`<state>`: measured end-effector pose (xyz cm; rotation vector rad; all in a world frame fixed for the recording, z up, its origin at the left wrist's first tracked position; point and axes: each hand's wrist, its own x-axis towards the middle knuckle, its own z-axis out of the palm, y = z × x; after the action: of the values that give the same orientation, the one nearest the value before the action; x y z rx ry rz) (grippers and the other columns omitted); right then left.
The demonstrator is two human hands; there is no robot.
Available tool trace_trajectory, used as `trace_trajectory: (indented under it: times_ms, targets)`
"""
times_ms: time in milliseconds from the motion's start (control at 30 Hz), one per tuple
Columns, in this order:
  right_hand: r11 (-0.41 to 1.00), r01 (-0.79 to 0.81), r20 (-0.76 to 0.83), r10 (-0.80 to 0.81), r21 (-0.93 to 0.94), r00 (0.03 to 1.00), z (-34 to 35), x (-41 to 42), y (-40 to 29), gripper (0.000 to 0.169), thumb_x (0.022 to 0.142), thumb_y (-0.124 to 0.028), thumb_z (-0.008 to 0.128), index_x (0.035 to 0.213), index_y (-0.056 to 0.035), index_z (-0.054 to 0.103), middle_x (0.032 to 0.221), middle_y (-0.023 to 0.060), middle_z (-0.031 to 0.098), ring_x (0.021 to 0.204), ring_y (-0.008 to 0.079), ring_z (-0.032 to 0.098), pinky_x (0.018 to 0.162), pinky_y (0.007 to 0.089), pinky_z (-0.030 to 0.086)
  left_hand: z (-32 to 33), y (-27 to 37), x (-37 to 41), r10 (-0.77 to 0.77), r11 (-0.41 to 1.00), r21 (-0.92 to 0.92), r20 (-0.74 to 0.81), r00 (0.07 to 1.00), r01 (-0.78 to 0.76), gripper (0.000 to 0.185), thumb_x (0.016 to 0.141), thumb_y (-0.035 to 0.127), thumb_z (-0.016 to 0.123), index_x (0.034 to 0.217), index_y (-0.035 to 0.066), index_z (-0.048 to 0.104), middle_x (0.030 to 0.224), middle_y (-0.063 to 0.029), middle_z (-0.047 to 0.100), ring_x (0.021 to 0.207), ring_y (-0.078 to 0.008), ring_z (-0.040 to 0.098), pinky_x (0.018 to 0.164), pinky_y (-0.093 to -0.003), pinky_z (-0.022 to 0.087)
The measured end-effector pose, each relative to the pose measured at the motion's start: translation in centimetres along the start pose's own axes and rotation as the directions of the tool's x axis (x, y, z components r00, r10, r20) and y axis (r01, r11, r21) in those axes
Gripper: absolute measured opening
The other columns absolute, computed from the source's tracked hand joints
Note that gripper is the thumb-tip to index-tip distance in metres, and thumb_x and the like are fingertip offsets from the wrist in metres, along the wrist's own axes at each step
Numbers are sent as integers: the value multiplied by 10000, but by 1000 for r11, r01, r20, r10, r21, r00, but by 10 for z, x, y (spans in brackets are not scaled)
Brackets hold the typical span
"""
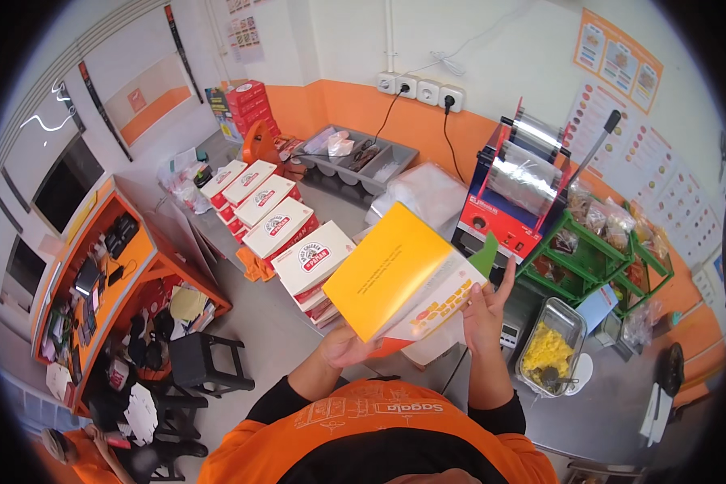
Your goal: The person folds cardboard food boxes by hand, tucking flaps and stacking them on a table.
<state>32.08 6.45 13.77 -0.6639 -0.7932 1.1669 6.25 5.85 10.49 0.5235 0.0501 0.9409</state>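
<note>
Between my two hands is a printed cardboard box (393, 266), tilted above the counter. It has a yellow face, a white printed side and a green flap at its far right corner. My left hand (349, 349) grips the near lower corner, its fingertips partly hidden by the box. At the right end, my right hand (484, 311) holds the box's edge with the thumb against the white side and a finger stretched upward. Just left of the box stand several stacks of white-and-red food boxes (311, 257), and a cup sealing machine (508, 187) is behind it.
Right of me, a glass dish (559, 320) holds yellow food and a spoon. Green crates (587, 254) hold bagged items. A grey divided bin (357, 160) stands by the wall. On the left are a black stool (209, 363), an orange desk (127, 266) and a seated person (91, 451).
</note>
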Motion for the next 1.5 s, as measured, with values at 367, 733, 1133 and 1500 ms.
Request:
trace_trajectory:
  times_ms: [367,733,1133,1500]
  targets:
    - [335,483,389,-313,-809,867,10,-1,-8,658,881,-178,712,1437,7,411,1488,163,335,1294,232,444,1035,373,415,-4,6,-8,-37,999,-27,23,999,37,641,941,246,635,1480,16,375,1497,-195,436,1371,-349,442,1102,-535,387]
    - [749,32,18,-27,-662,999,-22,-27,3,282,1012,-227,571,1031,30,687,758,72,698,703,87,626,638,259,500,-14,22,1,22,956,262,-515,857,133,412,1041,232,473,1411,54,434,1337,-117,530,1241,-284,544,1017,-453,473]
    - [635,155,19,-216,-756,976,-5,-42,31,288,1037,-212,509,1043,34,658,766,132,687,698,110,629,643,283,496,15,-35,10,478,-53,983,-128,869,174,544,995,191,550,1452,-34,358,1474,-248,395,1355,-322,409,1100,-445,340]
    - [786,-17,-47,-15,-618,999,-7,-43,44,414,1072,-324,435,1079,39,634,911,46,684,819,79,598,711,265,494,-16,-15,-8,163,702,695,-373,913,158,298,988,186,610,1229,13,635,1217,-65,667,1073,-177,638,972,-347,488]
